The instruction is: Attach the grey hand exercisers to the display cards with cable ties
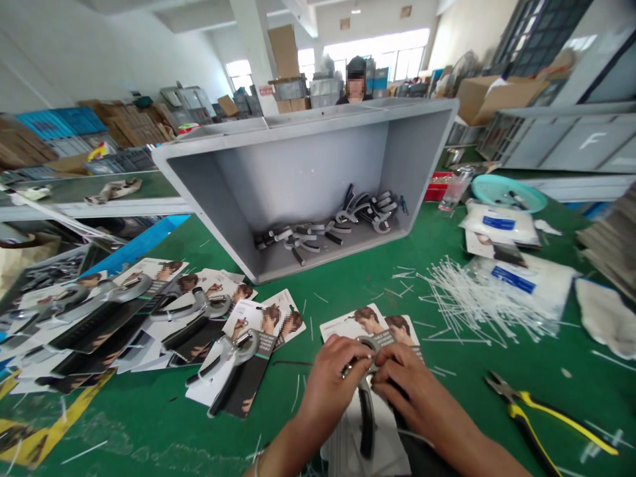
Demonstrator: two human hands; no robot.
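Pinching a grey tool (366,424) by its round end, the left hand (334,374) and right hand (410,381) have fingers tight on it. It's on cards (342,322) by the near edge of the bench (462,411)

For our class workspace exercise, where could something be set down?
Mostly bare green tabletop lies between the right hand and yellow-black metal pliers, and in front of the grey plastic crate. Crowded: left, printed cardboard cards; right, white plastic ties.
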